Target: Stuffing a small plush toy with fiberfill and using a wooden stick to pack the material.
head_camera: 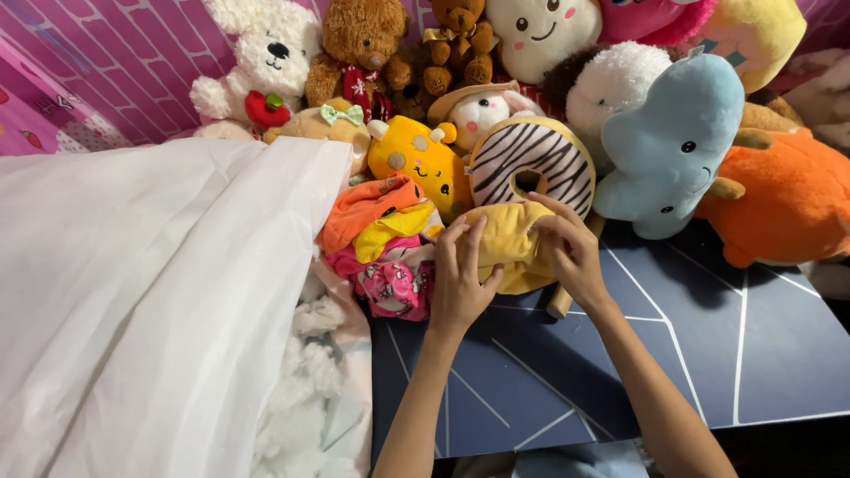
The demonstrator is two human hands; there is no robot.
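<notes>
Large white bag (159, 292), crumpled, fills the left, white stuffing (305, 389) at its mouth | left hand (460, 279) and right hand (571, 252), fingers curled, both grip the limp yellow toy (509, 243) on the blue table (708, 354), below the striped doughnut cushion (531, 164).
</notes>
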